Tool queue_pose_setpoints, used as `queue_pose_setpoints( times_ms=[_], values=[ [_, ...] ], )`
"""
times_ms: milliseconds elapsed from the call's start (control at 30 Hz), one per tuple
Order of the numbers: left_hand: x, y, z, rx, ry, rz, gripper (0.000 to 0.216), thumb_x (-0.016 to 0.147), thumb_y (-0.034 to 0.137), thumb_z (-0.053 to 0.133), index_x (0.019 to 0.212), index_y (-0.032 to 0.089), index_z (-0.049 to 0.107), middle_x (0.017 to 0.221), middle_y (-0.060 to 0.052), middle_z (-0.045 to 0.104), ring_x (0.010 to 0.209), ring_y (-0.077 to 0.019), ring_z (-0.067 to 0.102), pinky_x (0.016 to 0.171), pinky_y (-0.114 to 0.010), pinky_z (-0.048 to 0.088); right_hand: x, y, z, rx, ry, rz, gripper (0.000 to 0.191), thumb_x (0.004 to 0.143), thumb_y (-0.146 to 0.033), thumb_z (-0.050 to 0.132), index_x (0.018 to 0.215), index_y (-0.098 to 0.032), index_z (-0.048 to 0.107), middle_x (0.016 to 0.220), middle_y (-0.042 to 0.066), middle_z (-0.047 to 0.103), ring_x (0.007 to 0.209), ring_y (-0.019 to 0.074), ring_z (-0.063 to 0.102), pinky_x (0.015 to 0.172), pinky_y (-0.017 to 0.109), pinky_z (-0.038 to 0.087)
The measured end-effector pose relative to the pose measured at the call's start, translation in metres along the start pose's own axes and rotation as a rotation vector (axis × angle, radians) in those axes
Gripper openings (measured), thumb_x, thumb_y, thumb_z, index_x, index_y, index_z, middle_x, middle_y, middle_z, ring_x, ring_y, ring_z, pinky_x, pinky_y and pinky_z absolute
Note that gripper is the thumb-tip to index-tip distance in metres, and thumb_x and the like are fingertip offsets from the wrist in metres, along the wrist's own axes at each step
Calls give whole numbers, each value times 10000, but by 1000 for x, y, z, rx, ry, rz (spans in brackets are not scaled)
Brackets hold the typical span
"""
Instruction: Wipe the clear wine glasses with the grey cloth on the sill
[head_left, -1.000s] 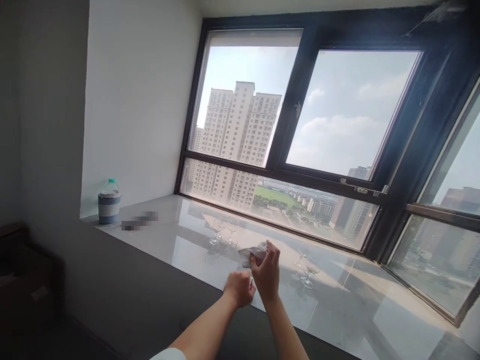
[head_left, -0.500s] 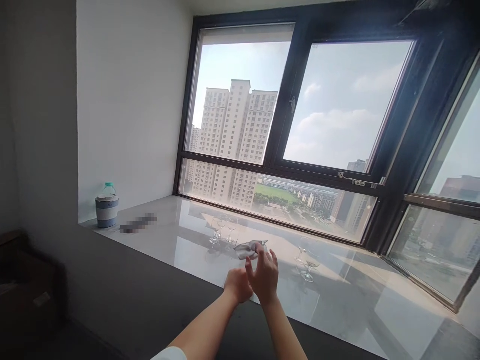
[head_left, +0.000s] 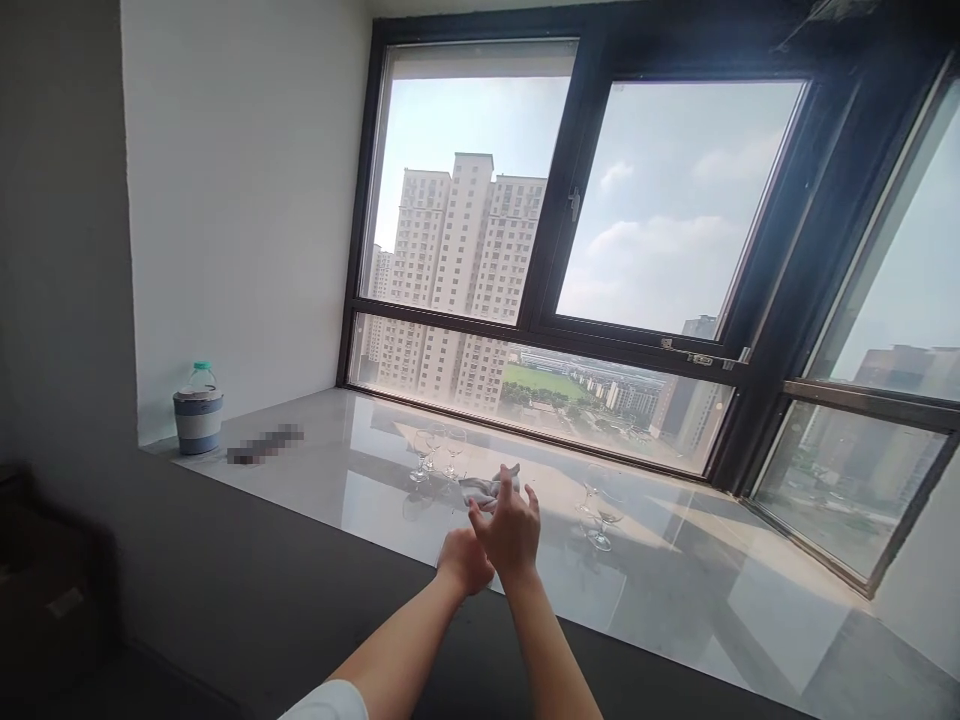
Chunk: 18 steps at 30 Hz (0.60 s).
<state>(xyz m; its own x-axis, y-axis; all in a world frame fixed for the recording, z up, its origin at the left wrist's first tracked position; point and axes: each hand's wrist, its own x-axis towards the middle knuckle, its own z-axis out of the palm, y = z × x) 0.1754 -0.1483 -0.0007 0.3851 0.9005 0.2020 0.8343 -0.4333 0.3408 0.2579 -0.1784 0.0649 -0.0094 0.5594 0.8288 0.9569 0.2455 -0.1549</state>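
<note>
In the head view my left hand (head_left: 466, 560) is closed in a fist at the front edge of the sill. Whatever it grips is hidden. My right hand (head_left: 511, 530) lies just beside and above it, its thumb and fingers curved around a crumpled grey-white cloth (head_left: 478, 492). Part of the cloth sticks out beyond the fingertips; anything inside it is hidden. Behind the cloth, to the left, stand several clear stemmed glasses (head_left: 452, 455). Two more glasses (head_left: 600, 538) are to the right of my hands, upright on the glossy sill.
The pale, reflective window sill (head_left: 300, 480) runs across the view. At its left end stand a blue-and-white cup (head_left: 199, 425) and a bottle with a green cap (head_left: 202, 372). A blurred-out object (head_left: 264, 444) lies beside them. Dark-framed windows (head_left: 525, 330) close off the back.
The view has shifted slightly, so everything sits a little further left. My right fingers have moved around the cloth, and its right side is now bunched up higher.
</note>
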Motion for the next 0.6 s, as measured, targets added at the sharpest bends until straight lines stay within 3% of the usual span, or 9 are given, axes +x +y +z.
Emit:
queue_pose_setpoints(
  times_ms=[233,367,600],
  values=[
    [0,-3,2,55,6,26,334,885,287,408,1062,175,668,1020,-146,698,931,-302,647,832,-421,473,7,-3,4,-93,-52,7,765,859,-506,518,1439,-35,357,670,88,686,631,256,631,1029,484,312],
    [1,-2,1,98,-9,37,321,895,267,403,1062,186,665,1022,-156,704,939,-317,649,818,-439,474,6,-7,16,-116,-126,-9,774,834,-551,541,1393,-27,433,642,137,680,631,294,642,912,483,400],
    [0,2,-3,71,-39,1,337,894,295,405,1038,141,669,1016,-199,697,950,-332,642,838,-451,468,5,-6,21,-119,-173,29,549,936,-429,426,1352,-75,482,686,147,676,675,282,649,694,376,454]
  ],
)
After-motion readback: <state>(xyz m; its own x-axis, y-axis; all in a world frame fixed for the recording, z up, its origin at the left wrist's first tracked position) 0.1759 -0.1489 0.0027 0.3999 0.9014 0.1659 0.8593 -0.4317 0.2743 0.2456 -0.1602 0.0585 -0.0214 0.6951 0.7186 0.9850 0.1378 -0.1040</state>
